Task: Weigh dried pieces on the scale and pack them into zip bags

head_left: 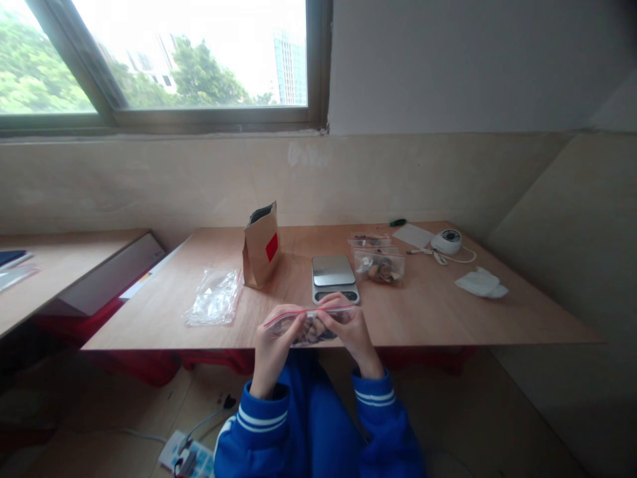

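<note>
Both my hands pinch the red-lined top of a clear zip bag (313, 332) at the table's front edge. Brown dried pieces, perhaps mushrooms, show inside it. My left hand (279, 338) grips the left part of the seal, and my right hand (348, 325) grips it further right, thumbs close together. Just beyond the bag sits a white kitchen scale (333, 272) with a bare metal plate. To its right stand filled zip bags, the nearer one (381, 267) holding similar brown pieces and another (369, 240) behind it.
An open-topped brown paper pouch (261, 249) stands left of the scale, beside flat clear plastic bags (215, 297). At the right lie a white dome camera (446, 241) with its cable, a white crumpled item (482, 283) and a white sheet (413, 236). A power strip (186, 455) rests on the floor.
</note>
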`<state>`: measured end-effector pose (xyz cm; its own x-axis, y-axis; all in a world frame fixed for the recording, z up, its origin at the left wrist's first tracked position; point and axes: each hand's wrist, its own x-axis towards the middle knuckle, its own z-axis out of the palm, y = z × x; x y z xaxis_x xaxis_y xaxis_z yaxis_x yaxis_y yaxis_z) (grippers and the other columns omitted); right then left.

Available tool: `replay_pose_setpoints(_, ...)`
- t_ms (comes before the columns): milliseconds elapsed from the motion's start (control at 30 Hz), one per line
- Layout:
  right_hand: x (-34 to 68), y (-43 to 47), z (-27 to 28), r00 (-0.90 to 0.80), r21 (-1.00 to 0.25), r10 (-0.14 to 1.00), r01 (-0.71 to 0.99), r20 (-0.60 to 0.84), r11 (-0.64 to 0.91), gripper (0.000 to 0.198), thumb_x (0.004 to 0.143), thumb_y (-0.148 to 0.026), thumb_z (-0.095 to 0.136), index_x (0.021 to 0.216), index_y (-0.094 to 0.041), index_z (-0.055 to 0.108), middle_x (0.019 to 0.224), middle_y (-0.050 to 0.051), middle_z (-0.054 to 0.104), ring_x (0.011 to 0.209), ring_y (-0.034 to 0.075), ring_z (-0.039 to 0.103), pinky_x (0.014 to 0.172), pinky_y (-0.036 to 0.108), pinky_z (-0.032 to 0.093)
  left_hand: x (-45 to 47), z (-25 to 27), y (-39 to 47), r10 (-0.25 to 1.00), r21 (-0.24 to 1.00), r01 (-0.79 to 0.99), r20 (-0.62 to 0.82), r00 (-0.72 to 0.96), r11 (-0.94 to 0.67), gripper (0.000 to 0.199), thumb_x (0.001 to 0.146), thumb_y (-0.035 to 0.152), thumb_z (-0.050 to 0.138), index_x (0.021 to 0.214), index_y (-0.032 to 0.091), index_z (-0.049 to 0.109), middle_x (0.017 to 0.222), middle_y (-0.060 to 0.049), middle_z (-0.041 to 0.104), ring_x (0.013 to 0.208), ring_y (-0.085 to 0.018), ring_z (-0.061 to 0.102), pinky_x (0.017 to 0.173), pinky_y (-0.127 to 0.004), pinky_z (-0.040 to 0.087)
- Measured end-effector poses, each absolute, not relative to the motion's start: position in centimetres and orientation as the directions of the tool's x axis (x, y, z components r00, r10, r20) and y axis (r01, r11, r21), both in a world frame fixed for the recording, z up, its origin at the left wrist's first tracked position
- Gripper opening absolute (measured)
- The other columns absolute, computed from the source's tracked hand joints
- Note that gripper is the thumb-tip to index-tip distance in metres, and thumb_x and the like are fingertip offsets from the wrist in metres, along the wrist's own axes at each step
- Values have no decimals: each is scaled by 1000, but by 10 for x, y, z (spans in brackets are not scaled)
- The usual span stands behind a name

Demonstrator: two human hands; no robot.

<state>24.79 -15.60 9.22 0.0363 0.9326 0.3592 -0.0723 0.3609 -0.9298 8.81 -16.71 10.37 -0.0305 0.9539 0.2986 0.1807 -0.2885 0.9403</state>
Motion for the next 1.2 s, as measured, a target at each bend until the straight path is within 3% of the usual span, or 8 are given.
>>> replay_pose_setpoints(233,243,-159,97,132,-921,918,-58,375,384,14,76,-29,70,66,-21,67,83,3,59,74,15,60,63,25,51,93,106,-169,919,911,227,376,-118,-343,17,79,35,68,80,18,71,84,-4,69,82,-18,65,79,-28,51)
replay_pose_setpoints(500,258,-156,90,-85,-942,943,-134,320,308,16,76,-36,72,83,-21,72,102,6,64,96,19,62,85,31,51,92,105,-170,947,937,141,322,9,-320,20,80,35,67,87,17,71,88,-5,70,84,-19,66,76,-27,53)
replay_pose_setpoints(633,257,-156,91,-88,-947,945,-100,314,305,14,76,-35,73,80,-22,74,100,6,66,96,20,62,91,35,49,95,105,-169,944,933,147,330,11,-328,18,80,34,67,85,17,70,85,-5,70,82,-18,66,73,-26,54)
replay_pose_setpoints(1000,253,-156,89,-61,-943,942,-44,331,329,11,74,-32,74,76,-22,74,95,6,67,90,20,64,81,32,52,94,100,-168,941,931,149,339,-14,-334,18,79,34,68,85,17,70,86,-5,70,81,-18,67,76,-28,55)
replay_pose_setpoints(1200,248,-156,90,47,-919,918,37,393,391,6,75,-25,72,71,-21,73,79,5,69,84,20,63,78,33,50,93,99,-167,952,939,155,304,38,-307,22,80,35,66,91,17,72,92,-7,71,88,-20,67,80,-30,53)
